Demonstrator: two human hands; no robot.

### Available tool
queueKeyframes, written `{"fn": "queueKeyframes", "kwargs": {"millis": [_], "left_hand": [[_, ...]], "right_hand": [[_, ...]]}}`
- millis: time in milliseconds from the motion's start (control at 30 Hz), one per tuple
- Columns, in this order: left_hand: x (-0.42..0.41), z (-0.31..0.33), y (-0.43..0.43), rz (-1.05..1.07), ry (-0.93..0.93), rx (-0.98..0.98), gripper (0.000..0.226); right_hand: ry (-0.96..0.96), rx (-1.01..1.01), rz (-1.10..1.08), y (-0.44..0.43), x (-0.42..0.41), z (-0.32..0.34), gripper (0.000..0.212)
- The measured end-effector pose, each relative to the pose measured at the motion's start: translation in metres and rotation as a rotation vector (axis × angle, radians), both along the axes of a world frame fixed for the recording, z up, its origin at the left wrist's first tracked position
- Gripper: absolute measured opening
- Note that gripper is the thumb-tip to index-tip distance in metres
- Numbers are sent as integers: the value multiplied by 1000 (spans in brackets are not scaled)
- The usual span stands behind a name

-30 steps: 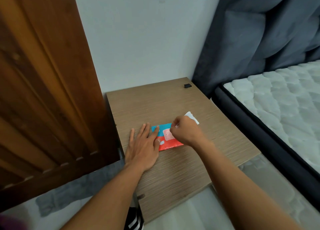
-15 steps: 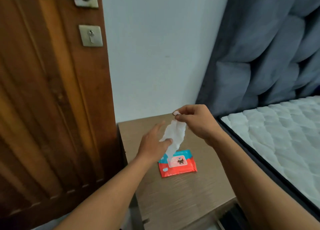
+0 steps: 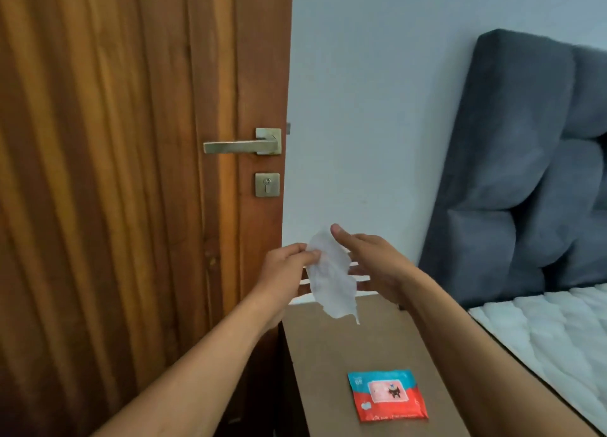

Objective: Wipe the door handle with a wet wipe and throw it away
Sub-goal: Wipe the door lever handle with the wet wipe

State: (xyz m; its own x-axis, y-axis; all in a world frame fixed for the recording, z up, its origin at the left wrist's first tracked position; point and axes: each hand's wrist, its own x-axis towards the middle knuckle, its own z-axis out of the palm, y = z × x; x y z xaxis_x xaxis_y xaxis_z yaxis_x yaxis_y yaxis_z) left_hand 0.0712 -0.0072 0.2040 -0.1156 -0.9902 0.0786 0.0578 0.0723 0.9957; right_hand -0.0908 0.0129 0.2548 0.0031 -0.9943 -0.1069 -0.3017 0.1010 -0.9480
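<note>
A white wet wipe (image 3: 331, 279) hangs in the air between my hands, above the bedside table. My left hand (image 3: 289, 265) pinches its upper left edge between thumb and fingers. My right hand (image 3: 371, 259) is spread behind the wipe with straight fingers, the thumb up near its top edge. The brass lever door handle (image 3: 239, 146) sits on the wooden door (image 3: 131, 173), above and left of my hands and apart from them. A square keyhole plate (image 3: 267, 184) is just below the handle.
A red and blue wet-wipe pack (image 3: 387, 395) lies flat on the wooden bedside table (image 3: 328, 371). A dark padded headboard (image 3: 525, 173) and a white mattress (image 3: 558, 331) fill the right side. A pale wall (image 3: 361, 108) stands behind the table.
The wipe came out of the pack and rose with both hands. The view tilted up, bringing the door handle into sight. My right hand's pinch opened into spread fingers.
</note>
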Motion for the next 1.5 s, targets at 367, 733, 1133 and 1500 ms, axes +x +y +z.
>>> {"fn": "queueKeyframes", "kwargs": {"millis": [367, 733, 1133, 1500], "left_hand": [[81, 62, 16, 176, 18, -80, 22], [114, 87, 21, 244, -64, -201, 32], [113, 114, 11, 218, -117, -270, 24], [115, 135, 13, 247, -46, -203, 26]], "right_hand": [[-126, -91, 149, 4, 76, 34, 44], [-169, -326, 55, 5, 117, 49, 16], [-414, -319, 87, -9, 115, 66, 31], [-382, -552, -59, -24, 119, 78, 17]]}}
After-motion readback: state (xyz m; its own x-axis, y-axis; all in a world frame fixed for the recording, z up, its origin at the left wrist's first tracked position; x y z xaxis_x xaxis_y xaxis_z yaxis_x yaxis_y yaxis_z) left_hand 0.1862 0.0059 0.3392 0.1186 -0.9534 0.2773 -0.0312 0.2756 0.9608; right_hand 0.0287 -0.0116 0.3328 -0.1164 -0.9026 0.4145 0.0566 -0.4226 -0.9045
